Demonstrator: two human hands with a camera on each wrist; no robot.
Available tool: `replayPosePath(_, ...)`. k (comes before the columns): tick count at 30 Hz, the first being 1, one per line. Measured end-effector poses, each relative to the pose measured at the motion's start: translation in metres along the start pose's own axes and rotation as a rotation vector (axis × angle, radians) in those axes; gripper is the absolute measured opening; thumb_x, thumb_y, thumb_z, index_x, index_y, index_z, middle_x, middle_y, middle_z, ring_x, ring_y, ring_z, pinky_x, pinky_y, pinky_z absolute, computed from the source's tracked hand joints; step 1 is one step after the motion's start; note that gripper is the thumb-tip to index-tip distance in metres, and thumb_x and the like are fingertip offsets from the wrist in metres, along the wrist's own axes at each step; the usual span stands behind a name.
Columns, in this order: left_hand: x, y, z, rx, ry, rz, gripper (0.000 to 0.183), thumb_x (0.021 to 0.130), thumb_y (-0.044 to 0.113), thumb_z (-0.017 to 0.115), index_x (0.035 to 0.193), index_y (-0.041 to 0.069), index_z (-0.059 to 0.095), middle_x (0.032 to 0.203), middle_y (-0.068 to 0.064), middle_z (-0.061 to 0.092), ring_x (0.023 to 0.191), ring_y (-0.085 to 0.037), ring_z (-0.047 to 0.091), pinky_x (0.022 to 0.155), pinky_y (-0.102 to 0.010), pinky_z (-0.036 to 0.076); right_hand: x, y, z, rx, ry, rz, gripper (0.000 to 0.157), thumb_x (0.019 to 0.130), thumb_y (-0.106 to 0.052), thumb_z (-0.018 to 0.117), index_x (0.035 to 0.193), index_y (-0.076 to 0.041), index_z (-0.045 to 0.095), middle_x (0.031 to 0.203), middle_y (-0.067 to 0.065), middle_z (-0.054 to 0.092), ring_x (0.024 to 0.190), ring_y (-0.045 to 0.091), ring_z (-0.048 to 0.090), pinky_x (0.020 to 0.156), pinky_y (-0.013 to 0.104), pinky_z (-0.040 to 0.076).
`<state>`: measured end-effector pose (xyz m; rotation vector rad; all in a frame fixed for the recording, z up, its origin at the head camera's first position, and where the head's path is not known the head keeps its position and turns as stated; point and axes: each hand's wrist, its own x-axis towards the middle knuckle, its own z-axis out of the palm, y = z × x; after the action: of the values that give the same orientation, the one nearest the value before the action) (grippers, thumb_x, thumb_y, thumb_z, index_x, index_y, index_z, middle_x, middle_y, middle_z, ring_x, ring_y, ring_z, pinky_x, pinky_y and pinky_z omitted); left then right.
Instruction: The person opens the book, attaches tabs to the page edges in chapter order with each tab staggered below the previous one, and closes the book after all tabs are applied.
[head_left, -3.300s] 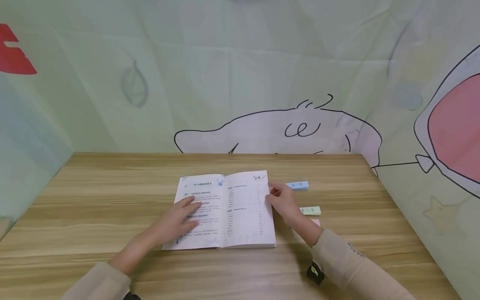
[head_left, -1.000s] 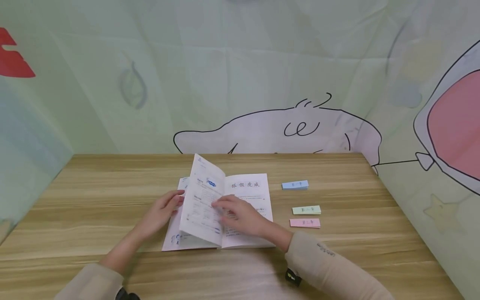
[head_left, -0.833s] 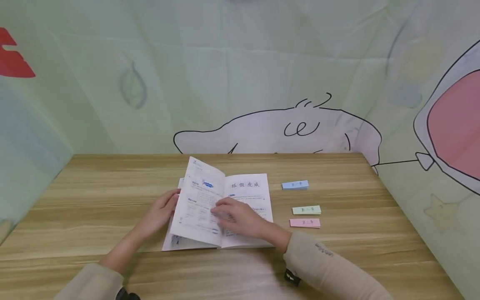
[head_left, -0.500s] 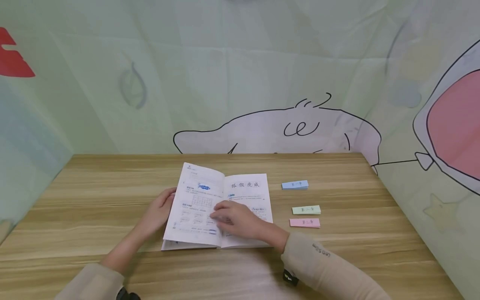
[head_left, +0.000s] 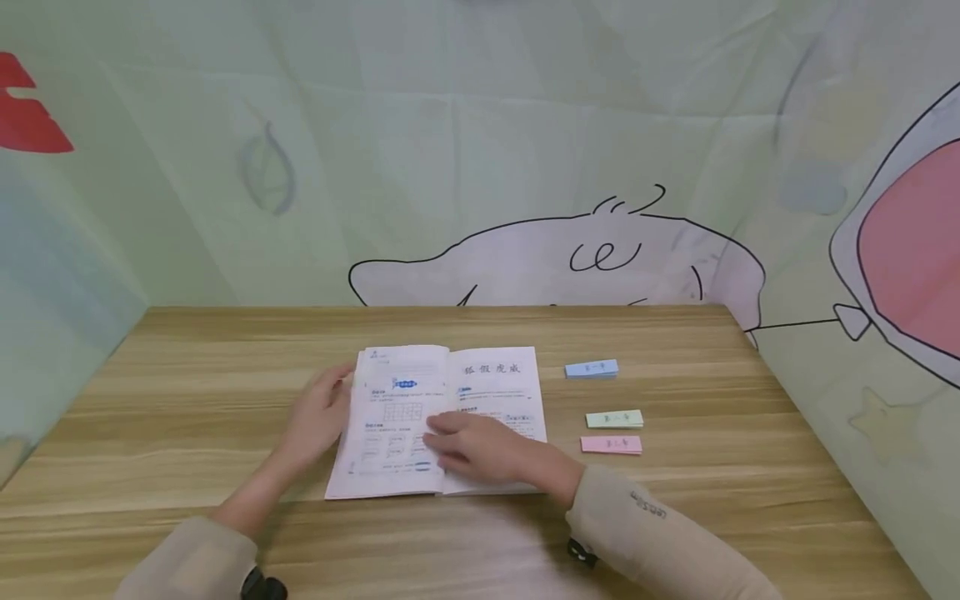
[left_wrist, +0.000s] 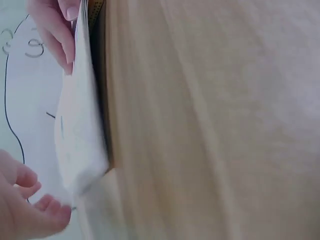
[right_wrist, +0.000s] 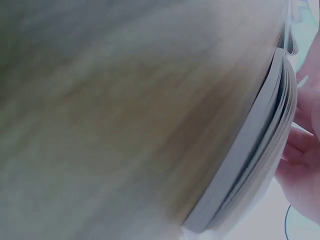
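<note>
A book (head_left: pixel 397 417) lies spread on the table, its left and right pages nearly flat in the head view. At its left edge is my left hand (head_left: pixel 318 412); in the left wrist view the left hand (left_wrist: pixel 30 200) has loosely bent fingers beside the page edge, with nothing pinched. My right hand (head_left: pixel 483 447) rests over the right page, its fingertips reaching past the spine onto the left page. In the right wrist view, the thick block of pages (right_wrist: pixel 250 150) shows below the right hand (right_wrist: pixel 302 165). Part of the right page is hidden under that hand.
Right of the book lie three folded paper slips: a blue slip (head_left: pixel 591 369), a green slip (head_left: pixel 614 419) and a pink slip (head_left: pixel 611 445). The wooden table (head_left: pixel 712 500) ends at a cloth backdrop (head_left: pixel 375 167) with cartoon drawings.
The book's opening pages have been turned to a later spread. The raised left page has come down flat. My right hand has moved from the right edge onto the book; my left has shifted to the left edge.
</note>
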<state>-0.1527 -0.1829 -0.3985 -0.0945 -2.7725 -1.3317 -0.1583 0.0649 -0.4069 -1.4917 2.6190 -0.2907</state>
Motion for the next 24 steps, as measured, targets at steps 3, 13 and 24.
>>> replayPosePath(3,0.004,0.005,0.007,0.131,-0.01,0.133,0.033,0.096,0.005,0.043,0.127,-0.003,0.051,0.135,-0.026,0.042,0.125,-0.043,0.037,0.101,-0.058,0.029,-0.002,-0.001,-0.002,-0.006,-0.068,0.002,0.044,0.098,-0.027,0.046,0.137,-0.007,0.045,0.145,0.011,0.036,0.135,0.02,0.03,0.11,0.029,0.022)
replayPosePath(13,0.016,0.023,0.04,0.419,-0.361,0.53,0.039,0.097,0.011,0.044,0.134,-0.002,0.046,0.144,-0.019,0.037,0.131,-0.039,0.033,0.106,-0.052,0.027,-0.004,-0.001,0.0,-0.018,-0.105,-0.031,0.047,0.101,-0.027,0.04,0.142,-0.005,0.036,0.148,0.01,0.028,0.137,0.023,0.025,0.111,0.032,0.021)
replayPosePath(24,0.021,0.027,0.055,0.511,-0.391,0.475,0.043,0.099,0.014,0.041,0.138,-0.003,0.04,0.145,-0.018,0.036,0.13,-0.036,0.036,0.104,-0.05,0.031,-0.008,-0.002,-0.002,-0.092,-0.186,-0.038,0.052,0.101,-0.031,0.037,0.145,-0.005,0.028,0.152,0.01,0.021,0.14,0.021,0.015,0.112,0.039,0.02)
